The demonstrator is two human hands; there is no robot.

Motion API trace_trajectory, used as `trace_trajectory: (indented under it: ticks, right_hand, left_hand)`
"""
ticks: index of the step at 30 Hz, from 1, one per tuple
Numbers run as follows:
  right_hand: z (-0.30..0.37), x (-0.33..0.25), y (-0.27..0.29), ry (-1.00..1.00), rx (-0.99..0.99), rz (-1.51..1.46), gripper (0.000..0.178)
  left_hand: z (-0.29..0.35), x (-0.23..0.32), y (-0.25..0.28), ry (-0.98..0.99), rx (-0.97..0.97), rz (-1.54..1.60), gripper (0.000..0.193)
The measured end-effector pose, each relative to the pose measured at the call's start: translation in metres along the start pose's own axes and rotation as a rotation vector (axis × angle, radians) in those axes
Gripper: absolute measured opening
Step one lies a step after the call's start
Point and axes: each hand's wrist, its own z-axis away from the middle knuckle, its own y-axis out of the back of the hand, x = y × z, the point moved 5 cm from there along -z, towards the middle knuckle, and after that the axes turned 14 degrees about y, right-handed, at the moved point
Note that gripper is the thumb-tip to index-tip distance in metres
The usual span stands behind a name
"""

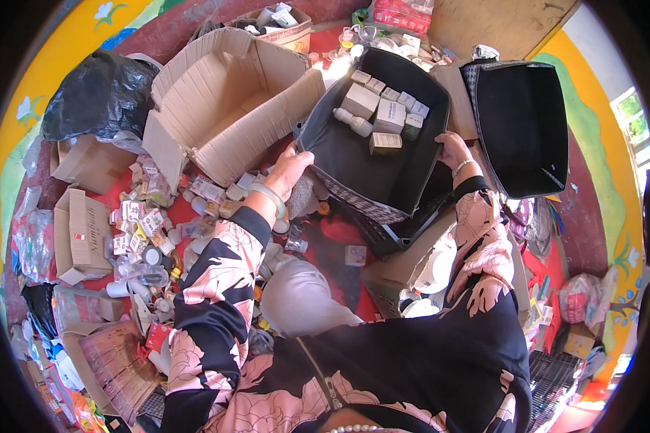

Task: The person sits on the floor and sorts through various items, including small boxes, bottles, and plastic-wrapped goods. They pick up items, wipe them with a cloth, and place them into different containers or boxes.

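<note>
Between my two hands I hold a black fabric storage bin [339,155] with a patterned outer side, tilted so that its inside faces me. My left hand [291,170] grips its near left edge, a pale bangle on that wrist. On the opposite side my right hand [453,150] is closed on the rim. Several small cartons [391,115] and a white bottle [352,122] lie together toward the bin's far end. Beneath the bin's near right corner shows another dark container [397,238], partly hidden.
A large open cardboard box [227,108] stands left of the bin, beside a black plastic bag [101,94]. At the right is a second black bin [523,130]. Small medicine-like boxes and bottles [148,227] litter the red floor at left. An open carton [404,278] sits near my right forearm.
</note>
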Motion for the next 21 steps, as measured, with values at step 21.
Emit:
trace_trajectory:
  ticks: [21]
  right_hand:
    - [0.158, -0.138, -0.203, 1.192, -0.121, 0.824, 0.037]
  left_hand:
    - [0.174, 0.007, 0.211, -0.119, 0.319, 0.415, 0.029]
